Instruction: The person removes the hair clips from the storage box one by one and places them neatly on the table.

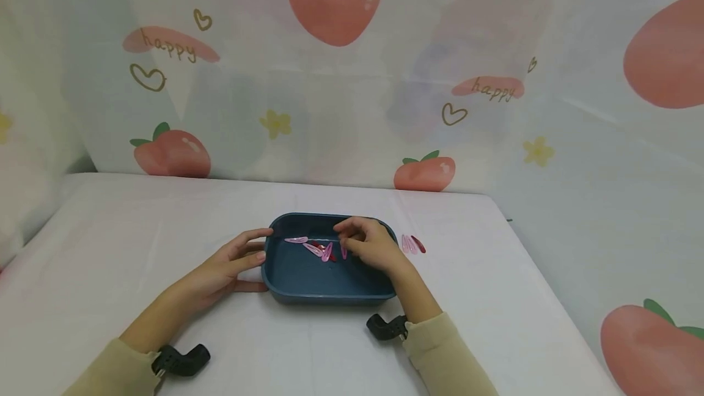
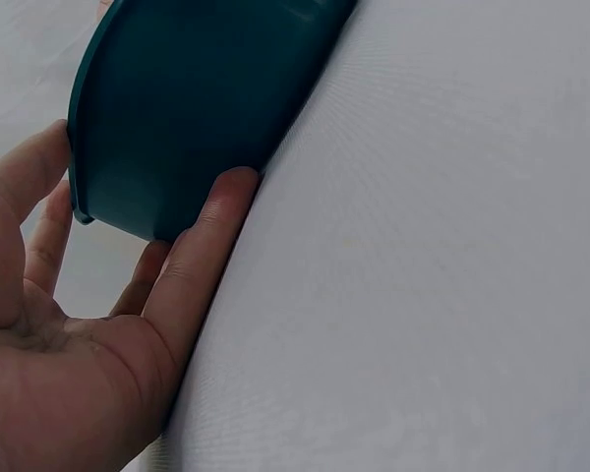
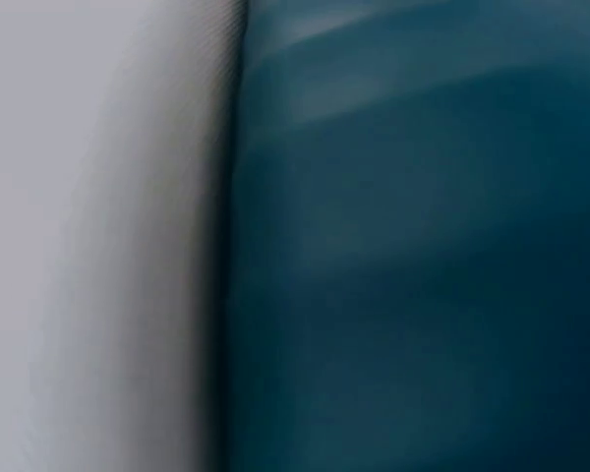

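A dark blue tray [image 1: 330, 289] stands on the white table, with several pink and red snap hair clips [image 1: 313, 250] inside it. My left hand [image 1: 222, 267] rests against the tray's left end, fingers spread along its rim and wall. In the left wrist view, the left fingers [image 2: 202, 246] touch the outer wall of the blue tray [image 2: 187, 118]. Over the tray's right half, my right hand [image 1: 374, 246] pinches a pink hair clip [image 1: 344, 252] that hangs below its fingertips. The right wrist view shows mostly blurred tray wall [image 3: 393, 216], with the hand hidden.
Just right of the tray, a small row of pink clips [image 1: 409, 244] and a red clip [image 1: 418, 244] lies on the white tablecloth [image 1: 495, 322]. A black wrist camera [image 1: 387, 327] sits on the right sleeve, another [image 1: 181, 360] on the left. A fruit-print curtain [image 1: 330, 96] hangs behind.
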A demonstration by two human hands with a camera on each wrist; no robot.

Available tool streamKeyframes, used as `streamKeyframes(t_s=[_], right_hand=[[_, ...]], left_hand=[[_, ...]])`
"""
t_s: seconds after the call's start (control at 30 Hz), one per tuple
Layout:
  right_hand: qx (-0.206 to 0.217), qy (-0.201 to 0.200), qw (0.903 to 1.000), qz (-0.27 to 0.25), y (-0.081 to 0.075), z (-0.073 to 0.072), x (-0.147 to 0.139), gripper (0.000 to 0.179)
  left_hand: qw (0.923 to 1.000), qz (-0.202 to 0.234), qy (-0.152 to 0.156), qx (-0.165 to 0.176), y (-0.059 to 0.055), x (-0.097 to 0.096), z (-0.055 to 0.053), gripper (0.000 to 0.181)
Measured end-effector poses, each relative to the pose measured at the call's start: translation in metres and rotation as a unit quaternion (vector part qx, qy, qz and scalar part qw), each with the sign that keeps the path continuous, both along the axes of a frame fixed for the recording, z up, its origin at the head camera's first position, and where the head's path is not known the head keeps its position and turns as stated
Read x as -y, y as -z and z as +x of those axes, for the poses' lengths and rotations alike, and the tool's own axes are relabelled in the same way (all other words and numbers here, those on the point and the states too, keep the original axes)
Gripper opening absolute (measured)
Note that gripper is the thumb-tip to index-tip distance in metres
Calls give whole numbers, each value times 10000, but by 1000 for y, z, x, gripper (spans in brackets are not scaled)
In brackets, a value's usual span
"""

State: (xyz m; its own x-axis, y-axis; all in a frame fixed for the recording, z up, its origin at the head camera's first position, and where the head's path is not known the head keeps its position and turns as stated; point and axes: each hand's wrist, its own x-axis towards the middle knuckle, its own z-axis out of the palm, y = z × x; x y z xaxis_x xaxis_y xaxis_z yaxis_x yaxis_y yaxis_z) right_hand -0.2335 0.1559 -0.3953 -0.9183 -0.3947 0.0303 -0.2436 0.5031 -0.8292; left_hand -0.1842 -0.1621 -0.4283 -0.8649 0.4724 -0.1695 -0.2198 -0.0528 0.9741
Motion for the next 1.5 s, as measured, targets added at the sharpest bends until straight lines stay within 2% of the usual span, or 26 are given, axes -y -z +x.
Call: streamKeyframes(t_s=[0.23, 0.43, 0.7, 0.87, 1.03, 1.2, 1.5], right_hand=[[-394, -62, 9963, 762, 3, 0, 2, 28], [-474, -54, 9891, 1390, 4, 1, 3, 32], [-402, -3, 9850, 1678, 3, 4, 5, 42], [-439, -67, 9823, 1819, 1, 6, 6, 40], [-623, -161, 9820, 1776, 2, 5, 6, 29], [-936, -59, 9841, 1508, 4, 2, 5, 17], [-1015, 168, 9880, 1149, 1, 4, 5, 14]], left_hand=[[9999, -16, -80, 102, 2, 2, 1, 56], [10000, -5, -2, 15, 2, 1, 1, 58], [10000, -20, -41, 79, 2, 1, 1, 57], [9999, -40, -68, 101, 1, 0, 0, 57], [9999, -22, -76, 89, 1, 1, 1, 56], [9999, -22, -74, 74, 2, 1, 0, 57], [9999, -32, -89, 87, 1, 1, 0, 57]])
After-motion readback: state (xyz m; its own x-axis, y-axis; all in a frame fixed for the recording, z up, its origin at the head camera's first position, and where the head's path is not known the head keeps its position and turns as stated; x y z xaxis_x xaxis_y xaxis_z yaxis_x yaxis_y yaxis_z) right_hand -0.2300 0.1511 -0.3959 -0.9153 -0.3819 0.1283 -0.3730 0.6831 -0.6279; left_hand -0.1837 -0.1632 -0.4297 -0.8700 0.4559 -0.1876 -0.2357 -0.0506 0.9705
